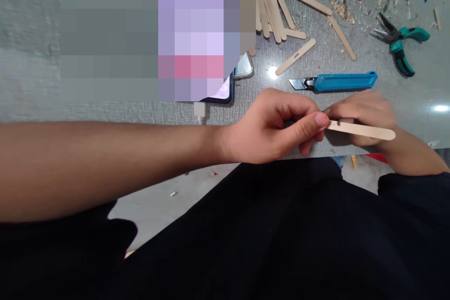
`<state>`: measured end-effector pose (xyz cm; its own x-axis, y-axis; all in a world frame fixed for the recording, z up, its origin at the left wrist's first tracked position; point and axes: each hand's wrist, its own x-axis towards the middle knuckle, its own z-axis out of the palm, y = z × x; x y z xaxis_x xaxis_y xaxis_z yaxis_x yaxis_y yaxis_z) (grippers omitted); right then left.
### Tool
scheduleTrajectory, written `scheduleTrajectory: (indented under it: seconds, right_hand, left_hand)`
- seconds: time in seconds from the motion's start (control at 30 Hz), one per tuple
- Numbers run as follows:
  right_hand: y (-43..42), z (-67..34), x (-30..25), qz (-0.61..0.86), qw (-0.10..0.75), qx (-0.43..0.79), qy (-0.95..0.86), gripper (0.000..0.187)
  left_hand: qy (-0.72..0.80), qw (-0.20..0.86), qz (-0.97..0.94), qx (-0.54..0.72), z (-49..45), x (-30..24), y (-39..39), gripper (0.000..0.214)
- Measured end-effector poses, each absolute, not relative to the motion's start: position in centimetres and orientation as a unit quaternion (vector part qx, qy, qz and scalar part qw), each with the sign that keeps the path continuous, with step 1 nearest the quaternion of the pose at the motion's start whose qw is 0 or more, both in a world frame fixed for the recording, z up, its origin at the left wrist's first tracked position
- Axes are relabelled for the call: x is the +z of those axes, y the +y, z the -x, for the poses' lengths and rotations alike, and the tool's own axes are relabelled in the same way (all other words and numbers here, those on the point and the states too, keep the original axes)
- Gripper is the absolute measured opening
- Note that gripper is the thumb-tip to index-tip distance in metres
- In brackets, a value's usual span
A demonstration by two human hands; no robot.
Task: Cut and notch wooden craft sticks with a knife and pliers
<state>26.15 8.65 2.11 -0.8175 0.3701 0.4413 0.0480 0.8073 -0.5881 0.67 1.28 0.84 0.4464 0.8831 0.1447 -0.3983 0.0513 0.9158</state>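
The left hand (277, 126) pinches a craft stick (369, 131); beyond the right hand (371, 108), its grip unclear, lies a blue utility knife (344, 82).

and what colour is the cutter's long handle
The cutter's long handle is blue, clearest in the head view.

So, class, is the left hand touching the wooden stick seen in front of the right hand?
Touching: the head view shows the left hand pinching the wooden stick by one end, thumb on top.
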Motion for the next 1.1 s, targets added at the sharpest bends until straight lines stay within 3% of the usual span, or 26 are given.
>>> scheduleTrajectory:
  seconds: [0.37, 0.67, 0.97, 1.1]
  right_hand:
    - [7.8, -26.7, 3.1, 0.136, 0.204, 0.309, -0.919, 0.023]
    - [7.5, -26.9, 2.8, 0.130, 0.207, 0.330, -0.912, 0.020]
    - [8.7, -26.9, 3.4, 0.153, 0.195, 0.321, -0.914, 0.019]
    - [9.7, -27.4, 3.2, 0.143, 0.188, 0.325, -0.916, 0.020]
  left_hand:
    - [0.228, 0.700, -0.508, 0.447, -0.4, 1.0, 1.6, 0.052]
    - [0.221, 0.696, -0.530, 0.431, -0.2, 1.4, 1.5, 0.060]
    - [0.264, 0.608, -0.528, 0.531, -0.9, 0.0, 0.8, 0.051]
    - [0.301, 0.598, -0.523, 0.528, -1.0, 0.0, 0.3, 0.059]
